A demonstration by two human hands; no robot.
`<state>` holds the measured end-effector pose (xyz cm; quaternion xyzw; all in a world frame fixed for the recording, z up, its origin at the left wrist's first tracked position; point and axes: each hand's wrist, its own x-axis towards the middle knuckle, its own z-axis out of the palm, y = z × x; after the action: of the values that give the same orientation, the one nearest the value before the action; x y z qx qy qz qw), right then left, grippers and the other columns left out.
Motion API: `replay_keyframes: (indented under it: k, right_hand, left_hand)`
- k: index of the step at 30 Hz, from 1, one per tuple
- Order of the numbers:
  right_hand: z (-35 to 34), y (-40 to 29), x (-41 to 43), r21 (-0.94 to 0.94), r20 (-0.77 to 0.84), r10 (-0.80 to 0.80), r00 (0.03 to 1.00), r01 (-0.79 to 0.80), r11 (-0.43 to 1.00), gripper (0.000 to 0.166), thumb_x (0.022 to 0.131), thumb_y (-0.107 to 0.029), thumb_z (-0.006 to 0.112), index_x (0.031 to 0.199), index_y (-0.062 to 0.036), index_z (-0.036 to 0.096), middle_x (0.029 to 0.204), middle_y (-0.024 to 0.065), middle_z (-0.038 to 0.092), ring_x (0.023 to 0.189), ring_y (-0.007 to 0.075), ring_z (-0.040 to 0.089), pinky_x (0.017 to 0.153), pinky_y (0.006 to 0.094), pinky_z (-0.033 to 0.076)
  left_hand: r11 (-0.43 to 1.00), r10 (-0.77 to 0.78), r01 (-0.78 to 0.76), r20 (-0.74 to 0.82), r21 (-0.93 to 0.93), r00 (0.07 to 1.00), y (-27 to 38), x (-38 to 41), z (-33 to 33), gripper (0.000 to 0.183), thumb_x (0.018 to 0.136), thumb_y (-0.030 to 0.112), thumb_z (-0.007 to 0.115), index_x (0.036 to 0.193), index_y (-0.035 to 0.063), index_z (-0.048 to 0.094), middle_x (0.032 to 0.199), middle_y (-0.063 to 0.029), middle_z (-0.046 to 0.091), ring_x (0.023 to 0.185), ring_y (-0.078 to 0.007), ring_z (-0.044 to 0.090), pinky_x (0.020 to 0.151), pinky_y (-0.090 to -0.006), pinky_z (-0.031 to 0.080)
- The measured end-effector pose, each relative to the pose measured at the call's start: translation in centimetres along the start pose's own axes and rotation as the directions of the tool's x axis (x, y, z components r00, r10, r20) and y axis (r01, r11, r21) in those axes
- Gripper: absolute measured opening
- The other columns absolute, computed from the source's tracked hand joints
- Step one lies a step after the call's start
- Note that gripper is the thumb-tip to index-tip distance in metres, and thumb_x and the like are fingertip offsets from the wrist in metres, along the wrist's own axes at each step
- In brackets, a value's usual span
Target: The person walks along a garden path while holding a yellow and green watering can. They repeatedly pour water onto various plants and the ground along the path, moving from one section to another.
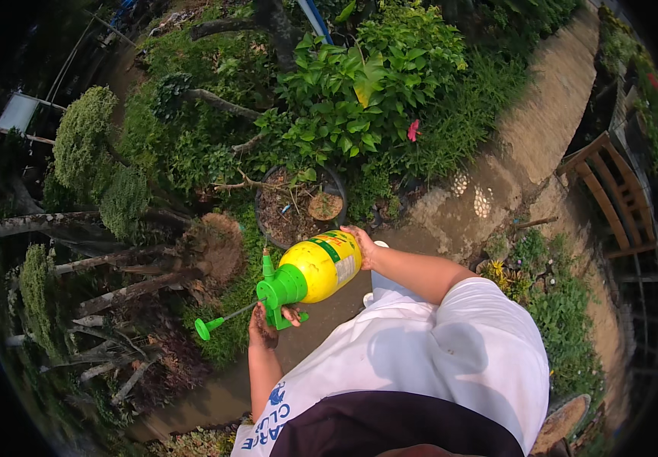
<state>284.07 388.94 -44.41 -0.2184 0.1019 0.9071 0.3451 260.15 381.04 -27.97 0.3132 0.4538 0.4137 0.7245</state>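
Note:
A yellow and green hand pump sprayer lies tilted between my two hands, in front of my white shirt. My left hand is closed round its green handle, near the pump rod with the T-shaped knob drawn out. The yellow tank's bottom end rests against my right hand, whose fingers reach over its upper side. The green nozzle points toward a round black pot of soil and dry litter, with a cut stump and bare twigs in it.
Beyond the pot grows a leafy hibiscus shrub with a pink flower. Thick trunks and roots fill the left side. A concrete path runs at the upper right, with a brown wooden bench beside it. Low flowering plants border the right.

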Motion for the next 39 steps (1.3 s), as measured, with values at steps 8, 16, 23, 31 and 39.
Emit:
replay_keyframes:
  k: [8,16,23,31,39]
  right_hand:
    - [1.6,1.3,-0.8,-0.109,0.054,0.210,0.976,-0.204,0.973,0.040,0.076,-0.043,0.051,0.093,-0.0079,0.060,0.084,0.0082,0.063,0.075,0.0243,0.060,0.068,0.0409,0.048]
    - [-3.1,-7.9,-3.5,-0.077,0.028,0.182,0.983,-0.180,0.981,0.042,0.072,-0.045,0.052,0.094,-0.0101,0.060,0.089,0.0085,0.063,0.080,0.0278,0.060,0.075,0.0452,0.046]
    - [-7.7,-21.3,-12.0,-0.023,-0.088,-0.068,0.994,0.066,0.998,0.045,0.072,-0.046,0.050,0.095,-0.0101,0.060,0.090,0.0094,0.063,0.083,0.0304,0.059,0.078,0.0480,0.044]
    - [-11.0,-29.0,-15.5,0.106,-0.057,-0.246,0.968,0.251,0.962,0.046,0.073,-0.044,0.048,0.103,-0.0100,0.058,0.101,0.0102,0.061,0.092,0.0301,0.057,0.083,0.0479,0.042]
    - [-11.7,-28.2,-14.2,0.082,-0.045,-0.117,0.992,0.121,0.989,0.047,0.073,-0.044,0.047,0.105,-0.0092,0.057,0.101,0.0112,0.060,0.092,0.0309,0.057,0.083,0.0480,0.042]
  left_hand:
    - [0.994,0.106,-0.091,-0.309,0.065,0.945,-2.4,-4.5,2.5,0.045,0.086,0.042,0.043,0.075,-0.0015,0.049,0.052,-0.0114,0.050,0.043,-0.0238,0.049,0.067,-0.0419,0.045]
    - [0.978,0.097,-0.040,-0.281,0.203,0.955,-3.0,3.3,11.7,0.043,0.085,0.036,0.049,0.059,0.0014,0.048,0.046,-0.0083,0.045,0.040,-0.0188,0.043,0.057,-0.0354,0.043]
    - [0.963,-0.056,0.054,-0.001,0.263,0.998,-5.2,14.6,22.9,0.037,0.087,0.030,0.048,0.064,0.0018,0.050,0.051,-0.0073,0.048,0.045,-0.0160,0.045,0.054,-0.0307,0.042]
    - [0.883,-0.113,0.007,0.198,0.470,0.974,-5.1,21.0,30.8,0.030,0.087,0.026,0.049,0.072,0.0004,0.053,0.054,-0.0051,0.049,0.046,-0.0122,0.046,0.045,-0.0249,0.037]
    - [0.906,-0.086,0.050,0.067,0.420,0.994,-6.1,20.5,30.9,0.029,0.086,0.027,0.051,0.073,0.0010,0.052,0.054,-0.0051,0.048,0.046,-0.0131,0.046,0.045,-0.0249,0.037]
